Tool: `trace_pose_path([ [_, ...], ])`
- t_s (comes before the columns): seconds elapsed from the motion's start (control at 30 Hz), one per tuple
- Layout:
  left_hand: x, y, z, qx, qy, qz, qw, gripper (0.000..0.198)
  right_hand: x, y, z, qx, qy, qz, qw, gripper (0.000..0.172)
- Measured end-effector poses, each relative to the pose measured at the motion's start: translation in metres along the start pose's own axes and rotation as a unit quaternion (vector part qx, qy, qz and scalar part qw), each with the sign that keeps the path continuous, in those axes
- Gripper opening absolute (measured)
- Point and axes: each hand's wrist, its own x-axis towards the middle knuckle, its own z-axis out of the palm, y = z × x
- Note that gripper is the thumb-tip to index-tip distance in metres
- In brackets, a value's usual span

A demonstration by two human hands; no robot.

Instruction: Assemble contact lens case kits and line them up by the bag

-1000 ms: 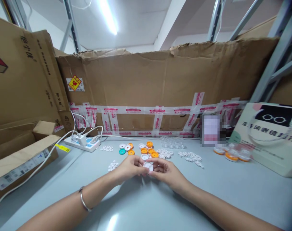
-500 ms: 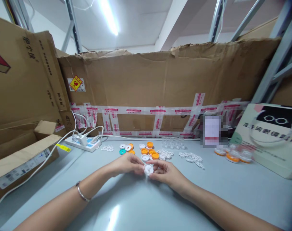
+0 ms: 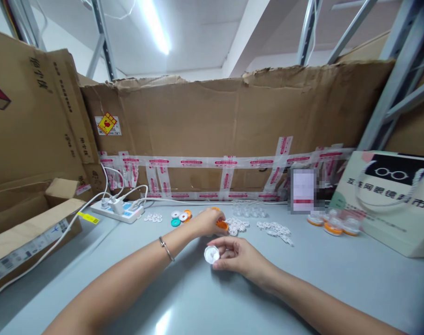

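My right hand (image 3: 238, 257) pinches a round white cap-like piece (image 3: 212, 255) by its edge, above the grey table. The open side of that piece faces me, and something clear or whitish shows inside it. Farther back, my left hand (image 3: 209, 223) reaches over the group of round caps, hiding most of them. Its fingers are closed on an orange cap (image 3: 222, 225), which looks tilted. Just right of the left fingers lies a heap of small white plastic parts (image 3: 237, 226).
More small white parts (image 3: 276, 230) lie to the right, with clear pieces (image 3: 249, 209) behind. A teal cap (image 3: 176, 223), small white rings (image 3: 153, 217) and a power strip (image 3: 117, 210) are leftward. Orange-based assembled pieces (image 3: 333, 228) sit by a paper bag (image 3: 382, 200).
My left hand has let go of the white piece and moved back and right onto the caps. My right hand still holds the white piece, now slightly lower and nearer.
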Motion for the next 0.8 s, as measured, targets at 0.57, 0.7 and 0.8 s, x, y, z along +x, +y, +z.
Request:
trace_pose_path([
  [0.57,-0.089,-0.004,-0.034,-0.452,-0.048,-0.005,0.89,0.034,0.001,-0.012,-0.003,-0.022,0.1,-0.038,0.994,0.045],
  [0.7,-0.087,0.002,-0.031,-0.45,-0.018,-0.006,0.893,0.029,0.002,-0.011,-0.003,-0.02,0.11,-0.056,0.992,0.043],
  [0.8,-0.088,0.007,-0.031,-0.449,-0.006,-0.004,0.894,0.033,0.001,-0.012,-0.003,-0.02,0.113,-0.06,0.992,0.044],
])
